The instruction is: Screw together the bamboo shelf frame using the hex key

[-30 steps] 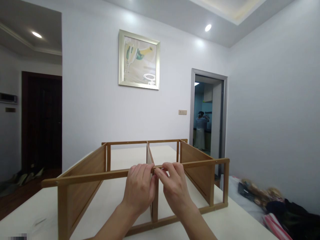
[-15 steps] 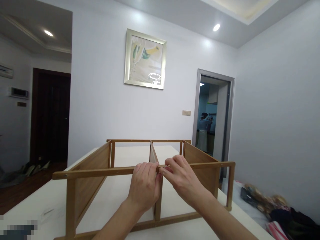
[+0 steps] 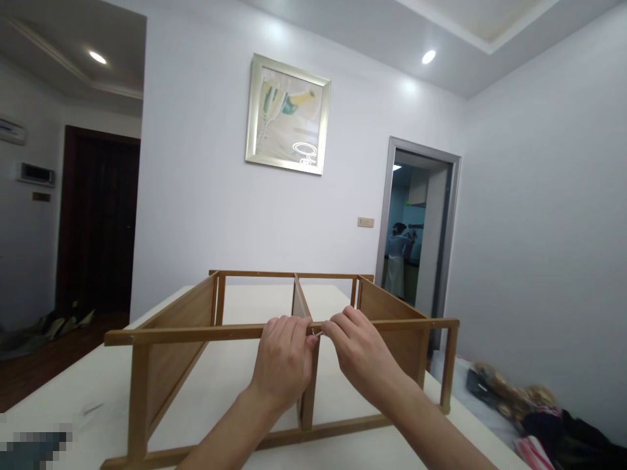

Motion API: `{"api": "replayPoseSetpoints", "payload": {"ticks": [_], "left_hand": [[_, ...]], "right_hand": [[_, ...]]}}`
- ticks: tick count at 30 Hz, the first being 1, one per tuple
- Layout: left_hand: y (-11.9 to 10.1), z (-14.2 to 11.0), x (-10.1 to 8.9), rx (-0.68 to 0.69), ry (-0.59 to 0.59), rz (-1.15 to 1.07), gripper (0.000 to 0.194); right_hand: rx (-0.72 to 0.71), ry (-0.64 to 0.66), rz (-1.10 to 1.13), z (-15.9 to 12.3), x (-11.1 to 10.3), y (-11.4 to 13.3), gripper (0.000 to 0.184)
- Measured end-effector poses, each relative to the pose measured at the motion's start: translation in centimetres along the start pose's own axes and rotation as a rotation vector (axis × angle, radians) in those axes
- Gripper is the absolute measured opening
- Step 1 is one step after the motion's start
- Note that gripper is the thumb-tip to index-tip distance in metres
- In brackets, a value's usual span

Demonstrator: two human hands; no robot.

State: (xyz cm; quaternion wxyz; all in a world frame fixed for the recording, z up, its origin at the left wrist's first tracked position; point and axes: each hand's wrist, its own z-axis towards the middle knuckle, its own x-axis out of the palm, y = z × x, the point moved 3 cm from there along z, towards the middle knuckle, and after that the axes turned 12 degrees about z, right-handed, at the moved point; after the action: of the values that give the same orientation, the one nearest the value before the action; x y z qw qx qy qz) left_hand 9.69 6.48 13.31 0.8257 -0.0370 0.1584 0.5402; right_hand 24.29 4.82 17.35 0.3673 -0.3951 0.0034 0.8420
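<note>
A wooden shelf frame point(image 3: 206, 335) lies on its side on a white table, its panels upright. My left hand point(image 3: 281, 356) is closed around the upper near rail, right where the middle panel point(image 3: 308, 391) meets it. Just to the right, my right hand point(image 3: 357, 343) pinches a small, thin silvery rod point(image 3: 317, 333) that looks like a hex key. Its tip reaches the rail joint beside my left thumb. The fastener there is too small or too hidden to make out.
The white table point(image 3: 63, 398) carries a small clear plastic bag point(image 3: 95, 411) at left. Clothes point(image 3: 563, 424) are heaped at lower right. Beyond a doorway point(image 3: 392, 196), a person point(image 3: 396, 254) stands in another room. A framed picture point(image 3: 289, 117) hangs on the wall.
My right fingers have shifted slightly on the thin rod, and more of it shows now between the two hands. My left hand keeps its place on the rail.
</note>
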Motion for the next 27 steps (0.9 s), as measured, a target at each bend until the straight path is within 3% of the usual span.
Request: {"api": "replayPoseSetpoints", "payload": {"ticks": [6,12,19,24,27], "left_hand": [[0.1,-0.1,0.1,0.018,-0.012,0.024,0.015],[0.1,-0.3,0.3,0.033,-0.017,0.047,0.015],[0.5,-0.7,0.6,0.104,-0.027,0.138,0.019],[1.3,-0.5,1.2,0.118,-0.022,0.138,0.024],[1.7,-0.6,1.7,0.143,-0.062,0.116,0.034]], "right_hand": [[0.003,-0.106,0.013,-1.2,1.2,0.3,0.03],[0.037,-0.126,0.089,-1.0,1.3,-0.1,0.028],[0.113,-0.125,0.382,-0.2,0.3,-0.1,0.033],[0.037,-0.176,0.529,0.4,-0.9,1.4,0.028],[-0.005,-0.154,0.479,-0.9,0.1,2.1,0.027]]}}
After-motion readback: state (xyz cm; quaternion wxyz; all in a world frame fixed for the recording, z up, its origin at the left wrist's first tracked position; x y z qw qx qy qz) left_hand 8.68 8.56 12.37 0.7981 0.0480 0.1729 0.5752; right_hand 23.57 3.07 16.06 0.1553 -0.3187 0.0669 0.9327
